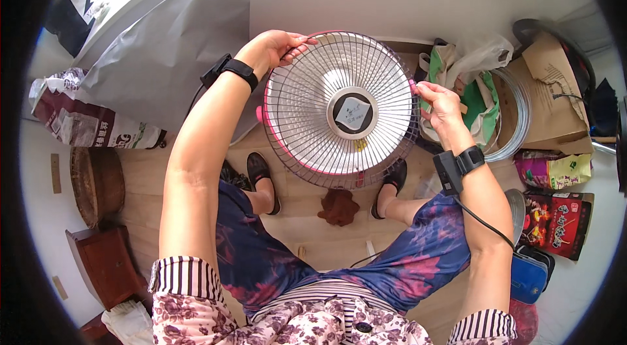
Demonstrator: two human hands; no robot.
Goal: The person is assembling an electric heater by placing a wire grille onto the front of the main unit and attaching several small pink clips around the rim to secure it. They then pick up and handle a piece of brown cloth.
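A round dish heater (300,116) with a pale ribbed reflector, pink rim and dark wire guard stands upright between my arms. Its silver and black centre disc (353,114) carries a pale label. My left hand (283,48) is closed around the upper left edge of the wire guard. At the upper right edge, my right hand (439,103) pinches the rim beside a small pink part. The heater's base and back are hidden behind the dish.
A brown cloth (338,207) lies on the floor between my shoes. On the right are a green and white bag (484,107), a coil of clear tubing (522,123), a cardboard box (547,110) and food packets (557,223). A grey sheet (176,45) leans at the left.
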